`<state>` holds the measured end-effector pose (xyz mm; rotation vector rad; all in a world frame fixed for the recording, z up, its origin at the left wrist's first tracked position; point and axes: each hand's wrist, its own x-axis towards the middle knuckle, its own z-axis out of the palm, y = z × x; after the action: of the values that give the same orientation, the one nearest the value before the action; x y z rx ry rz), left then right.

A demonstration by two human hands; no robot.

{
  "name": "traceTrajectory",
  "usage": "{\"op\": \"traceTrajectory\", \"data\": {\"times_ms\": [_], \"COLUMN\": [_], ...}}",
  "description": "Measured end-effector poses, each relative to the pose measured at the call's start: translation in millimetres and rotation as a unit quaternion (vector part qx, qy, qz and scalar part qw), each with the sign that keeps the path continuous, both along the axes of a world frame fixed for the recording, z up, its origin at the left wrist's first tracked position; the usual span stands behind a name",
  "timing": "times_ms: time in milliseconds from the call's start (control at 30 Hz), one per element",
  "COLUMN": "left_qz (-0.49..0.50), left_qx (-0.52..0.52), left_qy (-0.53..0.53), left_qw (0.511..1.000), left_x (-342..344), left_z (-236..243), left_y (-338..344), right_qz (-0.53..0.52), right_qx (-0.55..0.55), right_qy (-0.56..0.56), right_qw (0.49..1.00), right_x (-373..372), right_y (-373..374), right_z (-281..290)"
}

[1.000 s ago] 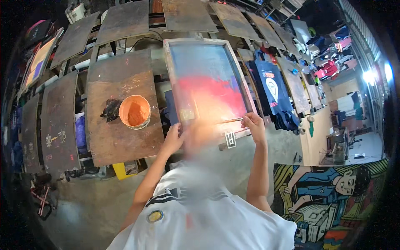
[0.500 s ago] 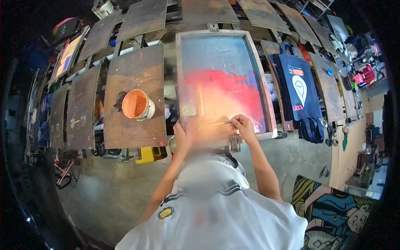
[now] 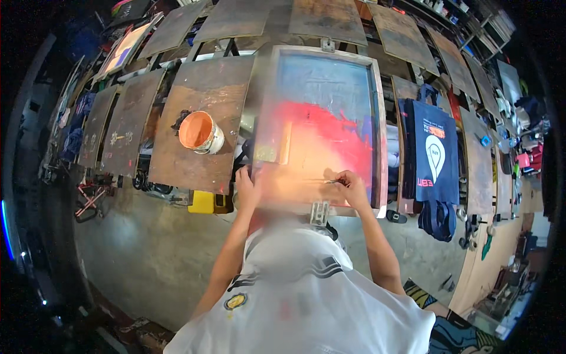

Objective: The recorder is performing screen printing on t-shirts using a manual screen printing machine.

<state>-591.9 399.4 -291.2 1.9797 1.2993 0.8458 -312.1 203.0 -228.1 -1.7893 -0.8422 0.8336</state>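
Note:
A screen printing frame lies in front of me, its mesh blue-grey at the far end, smeared red in the middle and orange nearer me. At its near left side my left hand is closed about the frame's edge, fingers partly blurred. Over the near right part of the mesh, my right hand pinches a thin brush-like stick, which points left; its tip is hard to make out. A squeegee-like orange strip lies on the left of the mesh.
A white bucket with orange ink inside stands on a brown board to the left. Printed dark blue tote bags hang over a board at right. A metal clamp sits at the frame's near edge. More boards fill the far side.
My view has shifted, so the frame and boards sit farther right in the picture. Both hands stay at about the same places on the frame, the right still pinching the stick.

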Motion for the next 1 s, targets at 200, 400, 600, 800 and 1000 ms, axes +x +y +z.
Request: {"op": "traceTrajectory", "data": {"times_ms": [200, 400, 600, 800, 1000], "left_qz": [-0.003, 0.0, 0.005, 0.003, -0.012], "left_qx": [0.02, 0.041, 0.03, 0.043, 0.031], "left_qy": [0.017, 0.035, 0.026, 0.024, 0.026], "left_qw": [1.0, 0.999, 0.999, 0.999, 0.999], "left_x": [1.2, 2.0, 3.8, 3.9, 2.9], "left_z": [0.4, -0.3, 7.5, 5.5, 4.4], "left_y": [-1.4, 0.6, -2.7, -2.9, 0.3], "right_qz": [0.02, 0.07, 0.114, 0.108, 0.082], "right_qx": [-0.026, 0.008, 0.047, 0.02, -0.017], "right_qy": [-0.077, -0.192, -0.272, -0.264, -0.273], "right_qw": [0.996, 0.979, 0.954, 0.958, 0.959], "right_x": [0.3, -8.3, -12.4, -1.3, 11.4], "right_y": [-1.9, 7.8, 7.8, -7.2, -17.4], "right_z": [9.9, -11.6, -14.9, -5.3, -12.5]}}
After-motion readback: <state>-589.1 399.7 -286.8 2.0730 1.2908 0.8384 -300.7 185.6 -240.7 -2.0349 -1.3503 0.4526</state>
